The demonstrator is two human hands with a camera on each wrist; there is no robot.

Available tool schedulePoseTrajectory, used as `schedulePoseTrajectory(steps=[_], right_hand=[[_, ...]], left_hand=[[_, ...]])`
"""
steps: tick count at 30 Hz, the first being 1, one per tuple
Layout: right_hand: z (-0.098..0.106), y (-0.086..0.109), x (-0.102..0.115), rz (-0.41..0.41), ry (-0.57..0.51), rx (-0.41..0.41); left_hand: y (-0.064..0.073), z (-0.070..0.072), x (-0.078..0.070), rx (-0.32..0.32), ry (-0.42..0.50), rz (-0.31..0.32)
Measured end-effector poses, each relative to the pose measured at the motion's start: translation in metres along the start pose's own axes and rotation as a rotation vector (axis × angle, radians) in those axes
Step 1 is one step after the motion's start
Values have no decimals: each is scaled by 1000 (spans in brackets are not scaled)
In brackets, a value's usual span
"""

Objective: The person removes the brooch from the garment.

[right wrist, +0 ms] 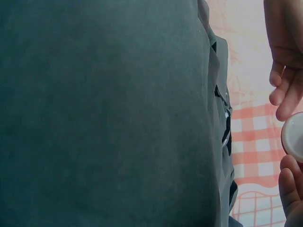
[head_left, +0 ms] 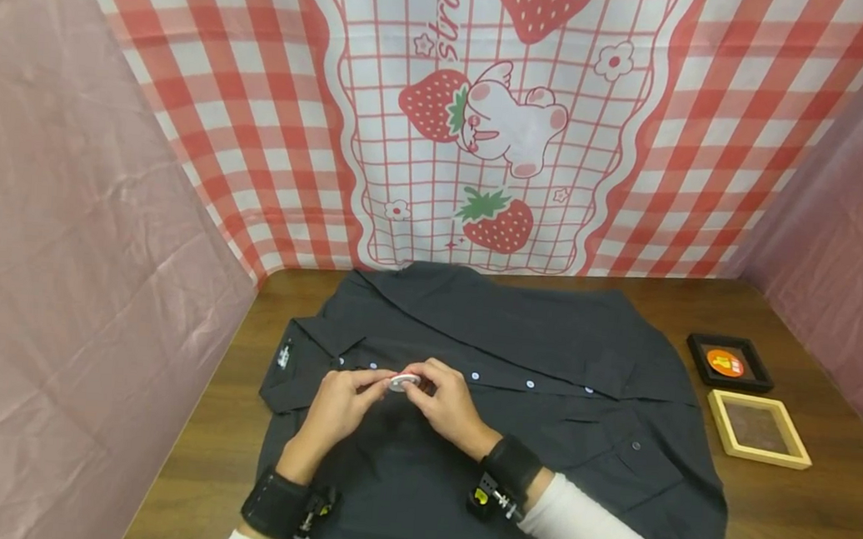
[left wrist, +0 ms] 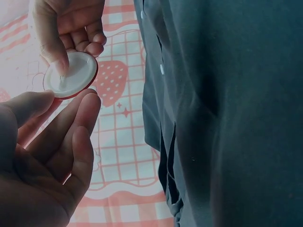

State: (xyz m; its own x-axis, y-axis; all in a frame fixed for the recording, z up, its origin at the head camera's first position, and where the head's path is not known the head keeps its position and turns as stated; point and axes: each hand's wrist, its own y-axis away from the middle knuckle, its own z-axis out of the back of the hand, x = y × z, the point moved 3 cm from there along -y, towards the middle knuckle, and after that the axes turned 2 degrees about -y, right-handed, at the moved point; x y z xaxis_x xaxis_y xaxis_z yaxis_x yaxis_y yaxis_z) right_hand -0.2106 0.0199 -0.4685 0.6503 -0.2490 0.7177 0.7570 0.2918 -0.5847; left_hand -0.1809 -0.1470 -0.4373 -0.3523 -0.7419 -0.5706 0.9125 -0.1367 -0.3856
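A round pin badge (head_left: 403,382) with a white back and a thin red rim is held between both hands above a dark button-up shirt (head_left: 402,476). My left hand (head_left: 341,403) pinches the badge's left edge between thumb and fingertips. From the other side my right hand (head_left: 446,400) grips it. In the left wrist view, the right thumb presses on the white back of the badge (left wrist: 75,78), near what looks like its pin. Only part of the badge (right wrist: 294,137) shows at the right edge of the right wrist view. Its front face is hidden.
The shirt lies spread on a wooden table (head_left: 201,454), collar to the left, its button row running across. At the right are a black frame (head_left: 696,359) with an orange round badge (head_left: 725,363) in it and a pale wooden frame (head_left: 767,457). A strawberry-patterned cloth (head_left: 459,196) hangs behind.
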Motion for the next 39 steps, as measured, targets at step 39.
schedulePoseTrajectory(steps=[39], right_hand=[[7, 1, -2, -67, -8, 97]], left_hand=[[2, -6, -3, 32, 26, 11]])
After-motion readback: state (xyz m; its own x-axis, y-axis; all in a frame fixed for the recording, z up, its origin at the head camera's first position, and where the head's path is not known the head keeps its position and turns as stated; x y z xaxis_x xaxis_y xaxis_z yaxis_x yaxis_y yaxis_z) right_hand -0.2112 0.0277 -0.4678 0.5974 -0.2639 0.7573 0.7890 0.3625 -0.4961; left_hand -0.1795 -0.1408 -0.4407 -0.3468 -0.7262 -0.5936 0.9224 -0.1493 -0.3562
